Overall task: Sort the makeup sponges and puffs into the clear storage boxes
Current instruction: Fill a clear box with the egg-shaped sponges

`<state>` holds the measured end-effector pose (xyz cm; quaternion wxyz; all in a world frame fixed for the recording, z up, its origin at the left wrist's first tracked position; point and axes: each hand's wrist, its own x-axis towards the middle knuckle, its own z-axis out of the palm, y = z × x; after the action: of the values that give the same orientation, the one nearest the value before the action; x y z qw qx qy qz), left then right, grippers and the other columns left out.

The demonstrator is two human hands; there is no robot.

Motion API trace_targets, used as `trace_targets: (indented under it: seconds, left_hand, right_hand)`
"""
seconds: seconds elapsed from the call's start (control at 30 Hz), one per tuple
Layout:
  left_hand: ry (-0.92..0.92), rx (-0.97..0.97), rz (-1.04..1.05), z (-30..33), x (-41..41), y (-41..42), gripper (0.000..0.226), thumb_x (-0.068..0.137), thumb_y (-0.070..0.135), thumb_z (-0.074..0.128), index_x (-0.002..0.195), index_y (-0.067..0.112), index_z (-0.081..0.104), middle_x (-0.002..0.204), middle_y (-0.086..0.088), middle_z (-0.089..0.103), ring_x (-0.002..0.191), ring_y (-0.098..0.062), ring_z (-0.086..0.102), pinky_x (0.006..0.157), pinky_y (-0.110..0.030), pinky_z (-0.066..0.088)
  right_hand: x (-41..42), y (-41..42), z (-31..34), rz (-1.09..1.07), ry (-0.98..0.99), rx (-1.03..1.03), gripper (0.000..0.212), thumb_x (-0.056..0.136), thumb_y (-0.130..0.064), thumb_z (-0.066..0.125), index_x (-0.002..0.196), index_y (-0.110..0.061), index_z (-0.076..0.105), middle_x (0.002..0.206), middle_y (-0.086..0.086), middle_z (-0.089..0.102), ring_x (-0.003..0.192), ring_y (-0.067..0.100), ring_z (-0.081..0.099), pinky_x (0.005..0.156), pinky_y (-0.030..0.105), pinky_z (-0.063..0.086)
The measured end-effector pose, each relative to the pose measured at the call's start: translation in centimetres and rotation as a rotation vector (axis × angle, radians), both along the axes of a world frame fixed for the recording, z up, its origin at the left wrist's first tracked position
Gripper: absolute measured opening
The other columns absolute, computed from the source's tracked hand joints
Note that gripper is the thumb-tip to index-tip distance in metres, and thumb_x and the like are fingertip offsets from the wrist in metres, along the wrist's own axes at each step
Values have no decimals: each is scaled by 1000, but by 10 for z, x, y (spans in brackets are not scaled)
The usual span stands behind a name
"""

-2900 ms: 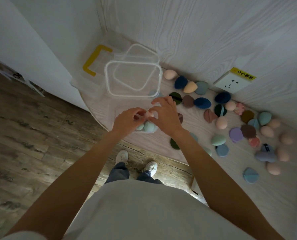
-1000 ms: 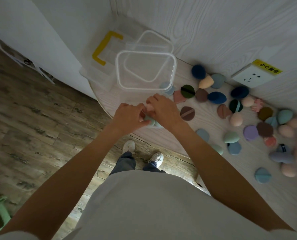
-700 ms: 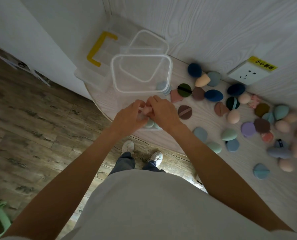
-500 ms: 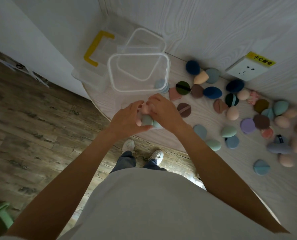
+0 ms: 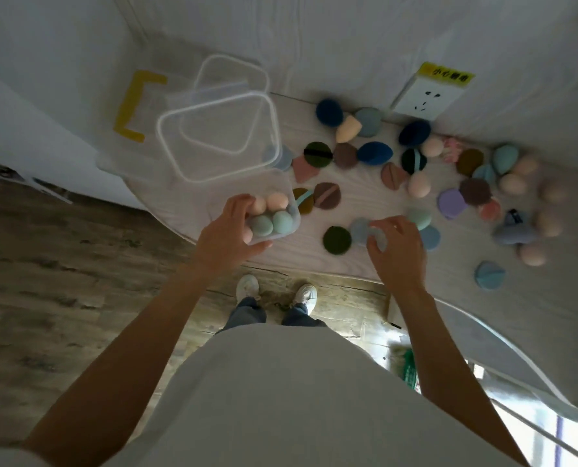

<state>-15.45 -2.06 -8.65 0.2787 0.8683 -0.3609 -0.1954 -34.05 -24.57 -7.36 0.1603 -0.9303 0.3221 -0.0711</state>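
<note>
A small clear box (image 5: 285,210) near the table's front edge holds several egg-shaped sponges, teal and peach. My left hand (image 5: 228,232) grips its left side, thumb under the front wall. My right hand (image 5: 397,249) rests to the right with its fingers curled on a pale blue puff (image 5: 361,230), beside a dark green puff (image 5: 337,240). A larger clear box (image 5: 218,138) stands empty behind the small one. Many sponges and puffs lie scattered across the table to the right, among them a navy puff (image 5: 374,152) and a lilac puff (image 5: 451,203).
A clear lid (image 5: 233,72) and a yellow-handled clear bin (image 5: 136,106) lean at the back left corner. A white wall socket (image 5: 425,96) sits at the back. The table's curved front edge (image 5: 280,264) runs just beyond my shoes; wooden floor lies left.
My right hand left the small box and moved right onto the pale blue puff. My left hand stayed on the box, which now shows its sponges uncovered.
</note>
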Motion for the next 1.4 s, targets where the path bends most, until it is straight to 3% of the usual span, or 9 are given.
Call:
trace_targets:
  seconds: [0.2,0.43,0.57,0.83,0.97,1.07,1.17,1.27,1.4]
  left_hand:
    - [-19,6,-65,-4,-2,-1,80,67,34,80,130,9,38,135,-6,41,108,-22,54,77,-29,43]
    - [-25,59,-85,-2,6,-1,72,66,30,82,124,12,42,124,-5,46,99,-21,55,72,-34,44]
    - [-47,39,-124,-2,8,3,70,65,27,82,121,11,45,129,-3,46,109,-20,51,75,-30,42]
    - [-57,59,-134,-3,12,3,63,64,27,82,116,9,51,116,-6,58,99,-25,57,78,-31,42]
    - [-36,60,-105,-7,14,8,61,63,28,82,114,10,54,111,-6,61,94,-26,61,75,-30,42]
    - [-30,55,-74,-6,13,9,60,63,28,82,114,10,55,111,-6,62,94,-28,61,76,-35,47]
    - [-17,48,-83,-4,13,9,61,64,27,81,116,11,54,115,-4,60,97,-26,61,78,-36,48]
    - [3,43,-90,-5,15,11,62,63,27,82,116,9,55,120,-3,59,100,-25,60,78,-35,46]
    - [11,34,-111,-6,16,11,64,64,26,81,119,10,54,125,-1,57,107,-25,58,81,-37,49]
  right_hand:
    - [-42,-5,-16,-130,249,48,46,75,-11,71,118,-17,58,122,15,50,106,32,49,83,43,49]
    - [-8,12,10,-248,-292,239,32,71,-2,71,99,-4,54,107,16,54,79,23,57,60,22,46]
    - [57,34,26,-77,-373,525,36,74,-14,74,103,-8,53,110,9,51,89,23,60,72,22,54]
    - [147,71,18,443,-118,221,31,81,-7,64,110,-9,56,111,10,57,83,26,57,64,30,44]
    - [144,65,4,639,-9,-37,26,63,4,71,87,-5,66,90,13,65,60,31,60,47,33,50]
    - [148,69,4,704,190,-307,20,60,-9,77,76,-16,69,83,2,66,71,24,61,63,31,53]
    - [152,70,9,708,293,-533,3,69,-20,67,70,-20,69,88,-1,62,89,25,47,80,34,37]
    - [152,64,17,682,347,-577,15,69,-22,57,57,-18,66,82,-1,61,82,25,53,75,33,26]
    - [159,63,27,740,555,-585,14,69,-22,68,55,-21,64,71,-5,58,73,19,57,70,30,41]
